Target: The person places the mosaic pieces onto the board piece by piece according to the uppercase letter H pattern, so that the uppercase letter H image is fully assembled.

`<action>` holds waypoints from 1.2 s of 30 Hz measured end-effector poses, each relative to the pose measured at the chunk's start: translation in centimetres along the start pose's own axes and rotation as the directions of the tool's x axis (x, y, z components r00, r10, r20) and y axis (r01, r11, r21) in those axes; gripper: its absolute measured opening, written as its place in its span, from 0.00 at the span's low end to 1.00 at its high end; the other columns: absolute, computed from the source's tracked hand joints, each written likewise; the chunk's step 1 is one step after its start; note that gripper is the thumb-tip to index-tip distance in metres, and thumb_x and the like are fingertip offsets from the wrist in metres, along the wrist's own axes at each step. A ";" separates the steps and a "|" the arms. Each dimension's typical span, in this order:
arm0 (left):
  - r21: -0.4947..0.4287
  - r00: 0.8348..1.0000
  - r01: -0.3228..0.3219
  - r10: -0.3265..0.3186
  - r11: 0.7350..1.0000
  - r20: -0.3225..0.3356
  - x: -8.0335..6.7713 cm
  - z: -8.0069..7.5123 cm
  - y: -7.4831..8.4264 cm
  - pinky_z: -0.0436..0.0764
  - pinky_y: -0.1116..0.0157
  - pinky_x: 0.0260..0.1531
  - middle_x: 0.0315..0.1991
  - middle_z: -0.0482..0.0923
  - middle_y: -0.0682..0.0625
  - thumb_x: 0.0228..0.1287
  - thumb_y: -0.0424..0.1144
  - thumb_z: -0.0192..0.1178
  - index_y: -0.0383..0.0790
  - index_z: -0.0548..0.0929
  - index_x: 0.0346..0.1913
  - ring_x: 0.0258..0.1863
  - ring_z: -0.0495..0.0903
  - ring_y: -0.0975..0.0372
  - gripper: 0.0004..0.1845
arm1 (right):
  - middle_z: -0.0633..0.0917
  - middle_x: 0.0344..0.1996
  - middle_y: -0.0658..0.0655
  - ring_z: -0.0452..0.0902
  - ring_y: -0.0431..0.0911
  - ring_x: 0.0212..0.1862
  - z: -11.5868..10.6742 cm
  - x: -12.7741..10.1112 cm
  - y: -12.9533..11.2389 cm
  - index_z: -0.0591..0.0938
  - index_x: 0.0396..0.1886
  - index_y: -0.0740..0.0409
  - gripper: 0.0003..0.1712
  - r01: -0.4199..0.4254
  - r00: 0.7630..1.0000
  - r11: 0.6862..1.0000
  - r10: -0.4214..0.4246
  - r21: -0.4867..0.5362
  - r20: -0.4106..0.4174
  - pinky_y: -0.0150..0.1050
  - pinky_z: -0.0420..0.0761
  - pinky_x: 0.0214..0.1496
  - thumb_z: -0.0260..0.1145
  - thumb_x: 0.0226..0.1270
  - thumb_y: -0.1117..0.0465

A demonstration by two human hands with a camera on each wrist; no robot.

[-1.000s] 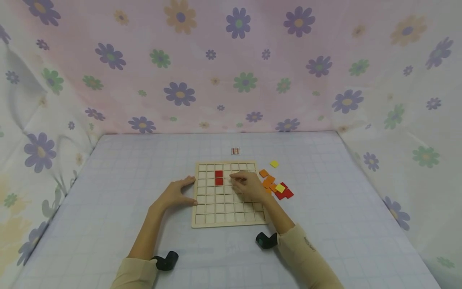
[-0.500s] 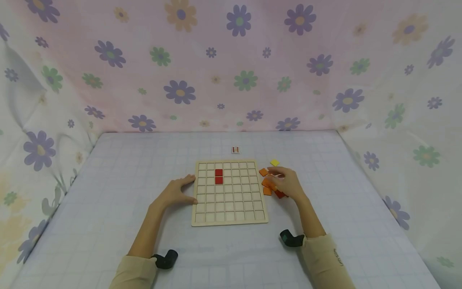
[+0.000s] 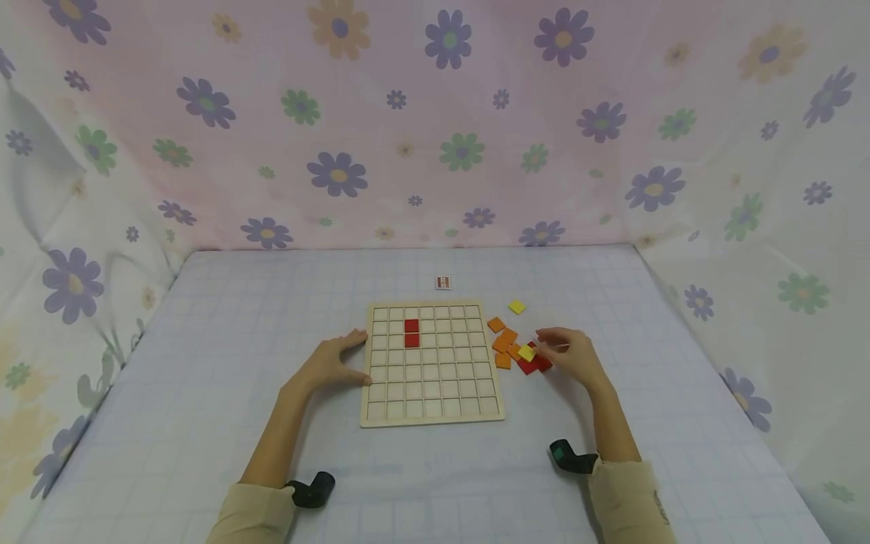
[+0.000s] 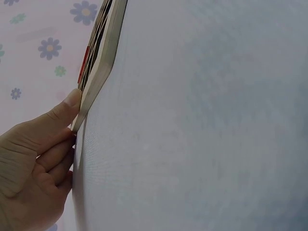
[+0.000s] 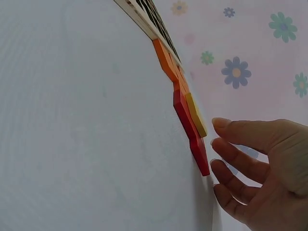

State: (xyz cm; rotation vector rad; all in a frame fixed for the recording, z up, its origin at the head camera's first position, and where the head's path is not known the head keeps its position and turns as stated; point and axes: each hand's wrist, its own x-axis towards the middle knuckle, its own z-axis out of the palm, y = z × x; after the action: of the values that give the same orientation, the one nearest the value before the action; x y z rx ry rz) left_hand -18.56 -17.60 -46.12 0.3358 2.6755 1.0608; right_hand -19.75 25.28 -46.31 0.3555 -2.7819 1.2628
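Observation:
A wooden grid board [image 3: 433,423] lies on the table, with two red square tiles [image 3: 411,333] one behind the other in its cells. My left hand [image 3: 329,363] rests against the board's left edge, thumb and index finger spread apart along it; the left wrist view has the thumb [image 4: 62,108] at the rim. Beyond the board's right side, my right hand [image 3: 571,353] hovers at the loose red tiles [image 3: 529,366], fingers loosely bent and nothing between them. A yellow tile [image 5: 196,115] lies on top of the red ones, close to the right fingertips.
Several orange tiles [image 3: 505,340] lie between the board and the red tiles. Another yellow tile [image 3: 517,307] is farther back. A small printed card [image 3: 444,282] lies behind the board. Floral cloth [image 3: 421,151] hangs at the back and both sides.
My right hand has moved right from over the board, across the tile pile, to its right side. The left hand, the board and the two red tiles on it stay put.

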 end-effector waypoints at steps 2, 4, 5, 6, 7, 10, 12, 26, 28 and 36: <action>-0.003 1.000 0.003 -0.003 1.000 0.002 0.0 0.0 0.0 0.44 0.48 0.64 0.65 0.56 0.42 0.35 0.50 0.72 0.37 0.64 0.63 0.65 0.51 0.47 0.48 | 0.82 0.37 0.62 0.77 0.51 0.36 0.0 -0.2 0.3 0.79 0.44 0.66 0.20 0.028 1.000 1.000 -0.028 0.010 -0.004 0.38 0.80 0.31 0.65 0.56 0.56; -0.010 1.000 0.005 -0.005 1.000 0.001 0.0 0.0 0.0 0.43 0.48 0.64 0.65 0.56 0.42 0.34 0.50 0.72 0.37 0.64 0.63 0.65 0.51 0.48 0.48 | 0.82 0.36 0.61 0.77 0.50 0.36 0.0 -0.4 0.4 0.79 0.43 0.66 0.21 0.044 0.999 0.999 -0.044 0.014 -0.006 0.37 0.80 0.33 0.65 0.55 0.55; -0.013 1.000 0.006 -0.006 1.000 0.001 0.0 0.0 0.0 0.43 0.48 0.64 0.65 0.56 0.42 0.34 0.50 0.73 0.38 0.64 0.63 0.65 0.51 0.48 0.48 | 0.82 0.37 0.61 0.77 0.50 0.36 0.0 -0.5 0.5 0.79 0.44 0.66 0.22 0.042 0.999 0.999 -0.042 0.016 0.000 0.39 0.80 0.35 0.66 0.54 0.55; -0.013 1.000 0.004 -0.004 1.000 0.000 0.0 0.1 -0.1 0.43 0.48 0.64 0.65 0.56 0.42 0.34 0.50 0.72 0.38 0.64 0.63 0.65 0.51 0.48 0.48 | 0.82 0.38 0.60 0.76 0.49 0.37 0.0 -0.6 0.6 0.79 0.44 0.65 0.22 0.037 0.999 0.999 -0.037 0.010 0.004 0.40 0.79 0.37 0.66 0.54 0.54; -0.013 1.000 0.001 -0.001 1.000 0.001 0.1 0.1 -0.1 0.42 0.48 0.64 0.65 0.56 0.42 0.34 0.50 0.72 0.37 0.64 0.63 0.65 0.51 0.48 0.48 | 0.82 0.39 0.60 0.76 0.50 0.39 0.0 -0.7 0.7 0.79 0.45 0.65 0.23 0.024 1.000 1.000 -0.024 0.004 0.012 0.42 0.79 0.40 0.66 0.53 0.54; -0.016 1.000 0.009 -0.009 1.000 0.002 0.1 0.2 -0.2 0.43 0.49 0.64 0.65 0.56 0.43 0.34 0.50 0.73 0.38 0.64 0.63 0.65 0.52 0.50 0.49 | 0.81 0.43 0.61 0.74 0.52 0.44 0.1 -1.0 0.9 0.77 0.48 0.64 0.26 -0.019 0.999 1.000 0.019 -0.001 0.041 0.51 0.75 0.47 0.68 0.51 0.54; -0.012 1.000 0.002 -0.002 1.000 0.003 0.2 0.2 -0.3 0.45 0.49 0.64 0.65 0.55 0.42 0.34 0.50 0.73 0.38 0.64 0.63 0.65 0.52 0.49 0.49 | 0.80 0.45 0.61 0.72 0.53 0.47 0.1 -1.2 1.0 0.76 0.50 0.64 0.28 -0.040 0.998 0.999 0.040 0.005 0.056 0.53 0.72 0.51 0.69 0.50 0.55; -0.022 1.000 0.011 -0.012 1.000 -0.009 0.1 0.2 -0.3 0.44 0.50 0.64 0.65 0.56 0.44 0.35 0.50 0.72 0.39 0.64 0.63 0.66 0.51 0.50 0.48 | 0.79 0.46 0.60 0.73 0.52 0.46 0.5 -1.4 1.2 0.77 0.49 0.61 0.27 -0.068 0.998 0.998 0.068 0.006 0.013 0.48 0.75 0.48 0.70 0.48 0.57; -0.020 1.000 0.012 -0.012 1.000 -0.009 0.2 0.3 -0.4 0.44 0.50 0.64 0.65 0.56 0.44 0.35 0.50 0.72 0.39 0.64 0.63 0.66 0.51 0.50 0.48 | 0.80 0.43 0.60 0.74 0.51 0.42 0.5 -1.4 1.2 0.78 0.49 0.62 0.25 -0.060 0.998 0.998 0.060 -0.014 -0.019 0.44 0.76 0.44 0.70 0.49 0.58; -0.017 1.000 0.014 -0.014 1.000 -0.011 0.1 0.3 -0.3 0.47 0.49 0.64 0.65 0.56 0.44 0.34 0.50 0.72 0.39 0.64 0.63 0.65 0.52 0.50 0.48 | 0.81 0.42 0.64 0.77 0.54 0.42 0.3 -1.5 1.0 0.76 0.49 0.66 0.25 -0.050 0.991 0.999 0.049 -0.001 -0.128 0.48 0.77 0.45 0.69 0.50 0.61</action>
State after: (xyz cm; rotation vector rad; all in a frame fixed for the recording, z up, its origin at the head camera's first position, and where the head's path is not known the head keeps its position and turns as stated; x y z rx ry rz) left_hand -18.64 -17.62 -46.54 0.3093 2.6729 1.0832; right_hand -18.55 25.93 -47.49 0.1991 -2.7008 1.2434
